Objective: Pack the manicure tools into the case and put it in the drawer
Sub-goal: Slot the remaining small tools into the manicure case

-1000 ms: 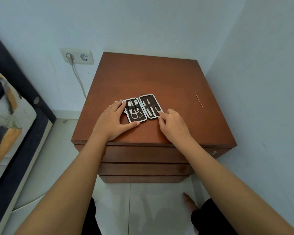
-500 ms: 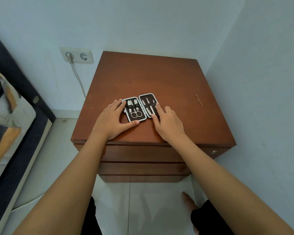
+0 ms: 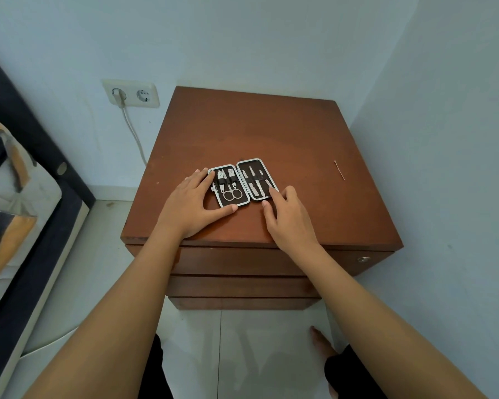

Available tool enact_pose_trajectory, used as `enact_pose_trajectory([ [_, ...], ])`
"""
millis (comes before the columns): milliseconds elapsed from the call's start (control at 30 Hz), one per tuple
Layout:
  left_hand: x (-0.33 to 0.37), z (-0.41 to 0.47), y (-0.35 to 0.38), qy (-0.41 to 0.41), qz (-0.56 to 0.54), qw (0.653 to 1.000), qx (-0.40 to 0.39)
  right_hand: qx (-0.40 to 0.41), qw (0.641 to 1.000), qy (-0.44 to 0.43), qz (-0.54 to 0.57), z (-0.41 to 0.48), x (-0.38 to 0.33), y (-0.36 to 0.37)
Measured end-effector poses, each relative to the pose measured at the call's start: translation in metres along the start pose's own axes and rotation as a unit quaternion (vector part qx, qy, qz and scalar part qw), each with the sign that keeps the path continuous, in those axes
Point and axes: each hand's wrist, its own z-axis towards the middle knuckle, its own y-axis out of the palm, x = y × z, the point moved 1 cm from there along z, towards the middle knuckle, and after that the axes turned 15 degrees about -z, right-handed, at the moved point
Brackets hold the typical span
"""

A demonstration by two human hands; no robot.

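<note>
The manicure case [image 3: 242, 182] lies open flat on the brown nightstand [image 3: 260, 139], dark inside with a light rim. Its left half holds small scissors [image 3: 232, 194] and clippers; its right half holds slim metal tools [image 3: 257, 184] under a strap. My left hand [image 3: 193, 205] rests flat against the case's left side, thumb along its near edge. My right hand [image 3: 288, 217] lies at the near right corner, fingertips touching the right half's lower edge. A thin stick-like tool [image 3: 339, 170] lies apart on the right of the top.
Closed drawers [image 3: 242, 263] stack under the top, with a small metal lock [image 3: 363, 259] at the right. Walls close in behind and to the right. A wall socket [image 3: 130, 93] with a plugged cable is at left, a bed [image 3: 12, 203] beyond. My foot [image 3: 323, 341] is on the tiled floor.
My right hand slid left from the case's right corner onto its near edge, then shifted slightly back. The left hand and the case stayed in place.
</note>
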Motion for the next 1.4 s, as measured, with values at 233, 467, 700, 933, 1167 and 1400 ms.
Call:
enact_pose_trajectory([
  [233,-0.001,0.000,0.001,-0.004,0.000,1.000,0.000,-0.029,0.998,-0.031,-0.040,0.009,0.001,0.002],
  [467,0.000,-0.001,0.000,-0.006,0.001,1.000,-0.003,-0.075,0.996,-0.002,0.048,0.013,0.010,-0.004],
  [700,0.001,0.000,-0.001,-0.006,0.002,1.000,-0.006,0.022,0.985,0.146,0.093,0.024,0.082,-0.014],
  [933,0.003,0.000,-0.002,-0.010,0.002,1.000,-0.008,0.012,0.959,0.275,0.069,0.046,0.138,-0.020],
  [1167,0.004,-0.001,-0.002,-0.011,0.001,1.000,-0.005,-0.033,0.951,0.304,0.039,0.069,0.138,-0.020],
  [1400,0.002,-0.001,-0.001,-0.014,0.004,1.000,-0.005,-0.044,0.946,0.318,-0.042,0.066,0.124,-0.016],
])
